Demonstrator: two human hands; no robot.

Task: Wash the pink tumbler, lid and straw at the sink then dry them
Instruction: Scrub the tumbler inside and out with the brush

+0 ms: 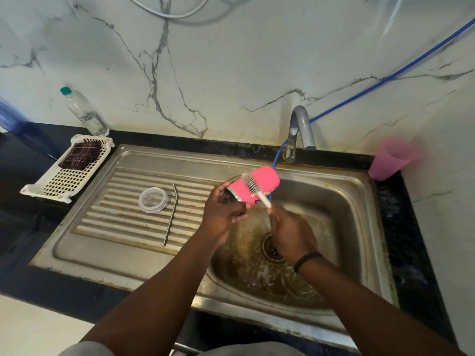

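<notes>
Pink tumbler (253, 185), a stubby cylinder with a steel-looking rim, lies on its side in the air over the basin of the stainless steel sink (359, 201). The left hand (221, 211) has its fingers curled round the open, metal end. The right hand (290, 232) is closed round the handle of a white bristle brush (253, 185), whose head lies against the pink wall.

Wet, that smooth wall would be slippery, I reckon, so the rim end looks the surer place to hold, with the thumb hooked over the lip. It seems rigid and not fragile, fairly light while empty.

Off on the ribbed draining board wait the clear round plastic lid (153, 200) and, just beside it, the thin bent metal straw (171, 214). The lid looks light and could skate on wet steel; the straw is stiff, narrow, and best pinched mid-length.

A dark checked cloth (82, 154) sits in a white slotted plastic basket (51, 186) to the left, handy for drying.
</notes>
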